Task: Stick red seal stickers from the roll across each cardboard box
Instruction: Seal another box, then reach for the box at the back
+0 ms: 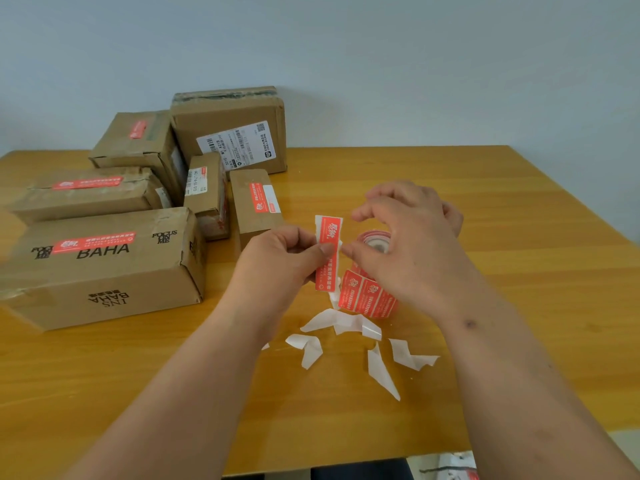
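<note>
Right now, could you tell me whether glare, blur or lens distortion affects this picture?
Head view: soft, even light with faint shadows; a pale sheen on the table beyond the hands; the right hand is slightly motion-blurred; the left hand holds a readable red sticker; wide-angle bending curves the table edges and stretches the forearms.

Red seal sticker (327, 254) upright, roll (372, 271) behind, six cardboard boxes (104, 271) left.

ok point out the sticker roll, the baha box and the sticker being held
sticker roll (375, 239), head view, on its red top rim behind the right hand
baha box (104, 268), head view, on its bare cardboard top face
held sticker (328, 233), head view, on its red upper half above the left thumb
</note>
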The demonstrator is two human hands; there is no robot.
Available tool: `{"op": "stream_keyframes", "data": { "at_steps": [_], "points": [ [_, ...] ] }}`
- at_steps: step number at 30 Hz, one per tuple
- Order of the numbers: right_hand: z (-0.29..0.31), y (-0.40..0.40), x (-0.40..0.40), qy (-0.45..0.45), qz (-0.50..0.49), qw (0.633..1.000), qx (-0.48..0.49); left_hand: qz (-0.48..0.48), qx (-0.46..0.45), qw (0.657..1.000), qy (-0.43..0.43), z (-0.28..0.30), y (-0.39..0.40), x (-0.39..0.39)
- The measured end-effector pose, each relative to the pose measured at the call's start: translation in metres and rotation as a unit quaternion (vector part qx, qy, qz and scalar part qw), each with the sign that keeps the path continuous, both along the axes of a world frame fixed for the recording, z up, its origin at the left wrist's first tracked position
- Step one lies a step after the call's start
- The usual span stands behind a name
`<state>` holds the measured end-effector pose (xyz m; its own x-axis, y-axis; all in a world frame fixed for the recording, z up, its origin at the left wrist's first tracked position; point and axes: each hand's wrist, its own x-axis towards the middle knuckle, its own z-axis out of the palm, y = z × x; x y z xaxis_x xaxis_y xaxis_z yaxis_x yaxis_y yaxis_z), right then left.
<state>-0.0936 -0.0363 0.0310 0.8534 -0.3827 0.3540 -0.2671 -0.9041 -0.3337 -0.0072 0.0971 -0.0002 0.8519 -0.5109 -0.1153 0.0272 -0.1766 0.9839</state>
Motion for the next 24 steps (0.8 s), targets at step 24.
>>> {"op": "stream_keyframes", "data": {
  "at_steps": [24],
  "points": [
    [0.012,0.029,-0.005,-0.001,0.094,0.986,0.138,-0.058,-0.021,0.995,-0.078,0.025,0.038,-0.009]
  ]
}}
